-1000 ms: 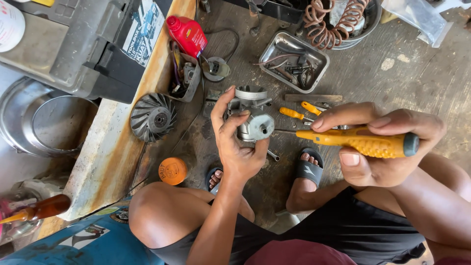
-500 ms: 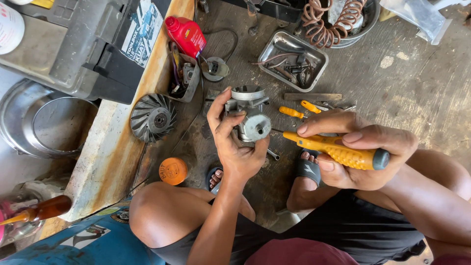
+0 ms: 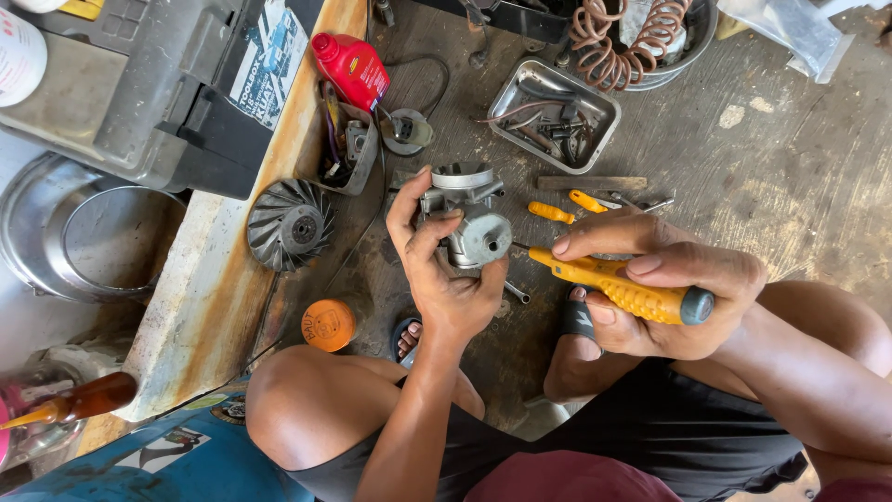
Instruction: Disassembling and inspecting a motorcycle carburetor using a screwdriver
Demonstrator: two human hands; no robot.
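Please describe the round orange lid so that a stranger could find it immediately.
Start from the long wooden plank at the left. Right of its lower end, on the floor beside the knee, lies the orange lid. Unlike the grey finned fan wheel above, it is smooth and bright orange.

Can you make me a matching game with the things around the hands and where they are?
Things:
1. yellow screwdriver
2. grey metal engine part
3. red bottle
4. orange lid

Places:
A. on the floor beside a knee
B. in the right hand
C. lying near the toolbox
D. in the left hand

Pairs: 1-B, 2-D, 3-C, 4-A
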